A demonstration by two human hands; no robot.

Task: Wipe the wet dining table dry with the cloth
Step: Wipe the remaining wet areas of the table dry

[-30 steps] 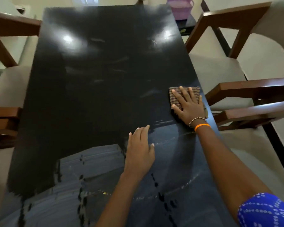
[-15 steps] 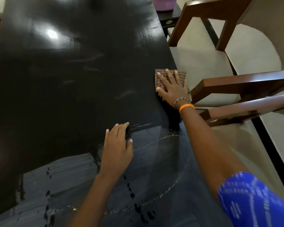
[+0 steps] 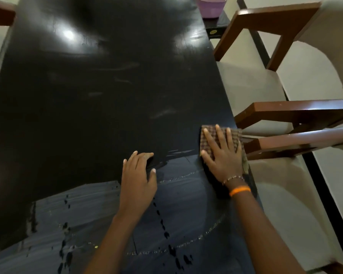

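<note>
The black table (image 3: 99, 99) fills most of the view, running from 6 o'clock up to 12. Its far part is glossy, with two bright light spots towards 11 and 1 o'clock. The near part, from about 7 to 5 o'clock, looks greyer and streaked, with dark droplet trails and thin curved lines of water across it.

A chair arm (image 3: 0, 13) shows at 10 o'clock, just past the table's edge.

The left hand (image 3: 138, 179) lies palm down on the table a little below centre, towards 6 o'clock. Its fingers are close together and slightly curled, holding nothing, right at the border between the glossy and the streaked part.

The right hand (image 3: 223, 155) is at about 4 o'clock, flat with fingers spread wide, pressing on the cloth (image 3: 208, 135). The cloth is checked, folded to a rough square, and lies on the table at its right edge, with one corner reaching just over it. An orange band (image 3: 239, 190) and a bead bracelet (image 3: 233, 178) sit on that wrist.

A purple tub (image 3: 211, 6) stands at 1 o'clock, beyond the table's far corner. Two chairs (image 3: 297, 119) with brown wooden arms and pale seats stand beside the table's right edge, from 2 to 4 o'clock.
</note>
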